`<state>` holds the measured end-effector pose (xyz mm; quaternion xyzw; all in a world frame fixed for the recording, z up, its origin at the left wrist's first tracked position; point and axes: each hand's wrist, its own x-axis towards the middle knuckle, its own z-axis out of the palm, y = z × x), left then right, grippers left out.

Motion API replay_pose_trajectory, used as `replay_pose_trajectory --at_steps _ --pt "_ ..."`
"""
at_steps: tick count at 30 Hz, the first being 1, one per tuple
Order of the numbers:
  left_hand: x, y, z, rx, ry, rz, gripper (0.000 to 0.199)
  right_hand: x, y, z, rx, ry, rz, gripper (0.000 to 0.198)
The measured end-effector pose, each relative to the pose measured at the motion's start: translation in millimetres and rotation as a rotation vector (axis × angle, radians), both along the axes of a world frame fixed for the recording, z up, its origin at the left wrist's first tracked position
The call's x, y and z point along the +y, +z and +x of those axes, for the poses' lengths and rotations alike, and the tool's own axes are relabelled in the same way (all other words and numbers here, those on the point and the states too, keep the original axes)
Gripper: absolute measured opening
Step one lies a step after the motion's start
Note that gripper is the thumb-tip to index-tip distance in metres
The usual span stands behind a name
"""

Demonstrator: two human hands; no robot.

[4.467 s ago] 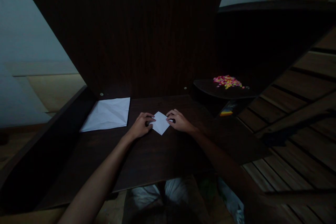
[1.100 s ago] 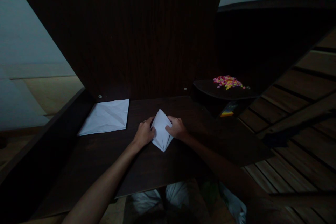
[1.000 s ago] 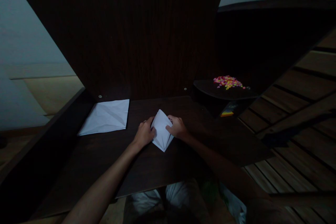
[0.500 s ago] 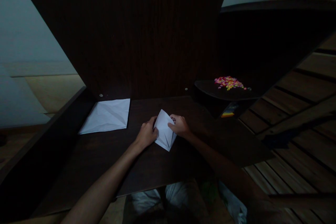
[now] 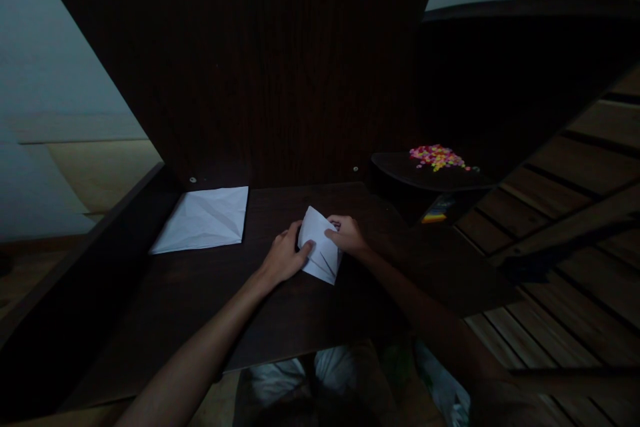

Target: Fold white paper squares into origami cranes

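Note:
A small folded piece of white paper (image 5: 320, 240) is held just above the dark desk, its fold lines showing near the lower corner. My left hand (image 5: 287, 255) grips its left edge, thumb across the front and fingers behind. On the right edge, my right hand (image 5: 346, 235) pinches the paper between thumb and curled fingers. The fingertips behind the paper are hidden. Farther left on the desk lies a larger stack of creased white paper sheets (image 5: 205, 219), apart from both hands.
The dark wooden desk (image 5: 280, 327) has a tall back panel (image 5: 280, 80) and a raised left side edge (image 5: 100, 240). At the right, a low rounded shelf (image 5: 400, 170) bears a pile of small colourful pieces (image 5: 437, 157). A yellow-edged object (image 5: 434, 218) sits beneath it.
The folded paper has turned slightly, its lower corner moving right. My left thumb has slid farther onto its front, and my right hand has shifted a little to the right.

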<state>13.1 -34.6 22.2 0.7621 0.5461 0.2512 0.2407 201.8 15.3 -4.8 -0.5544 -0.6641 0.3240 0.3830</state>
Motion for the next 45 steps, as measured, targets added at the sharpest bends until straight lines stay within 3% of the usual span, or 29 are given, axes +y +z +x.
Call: replay_pose_trajectory --at_steps 6,12,22,25,30,35,41,45 --pt "2.6 -4.7 -3.3 -0.068 -0.055 0.000 0.047 12.5 -3.2 8.7 0.220 -0.017 -0.170 0.024" --pt "1.6 -5.1 -0.7 -0.048 -0.070 -0.014 0.060 13.8 -5.7 12.6 0.107 -0.052 -0.037 0.034" --pt "5.7 -4.1 -2.6 -0.057 -0.065 0.017 0.055 0.6 3.8 7.0 -0.156 -0.078 0.095 0.022" --pt "9.5 -4.3 -6.0 -0.052 -0.018 0.017 0.054 -0.2 4.6 5.6 -0.104 -0.082 0.052 0.007" --pt "13.5 -3.5 -10.9 -0.034 0.018 0.019 0.047 -6.5 7.8 -0.2 0.008 -0.012 -0.102 0.021" --pt "9.3 -1.9 -6.2 -0.045 0.033 0.040 0.043 -12.3 10.3 -5.6 -0.154 -0.009 0.010 0.022" --pt "-0.9 -3.6 -1.3 -0.004 -0.112 0.145 0.076 -11.7 6.6 -7.6 -0.267 -0.100 0.138 0.022" --pt "-1.3 -4.4 -2.7 0.011 -0.204 0.261 0.063 -11.1 6.2 -6.6 -0.262 -0.135 0.140 0.025"
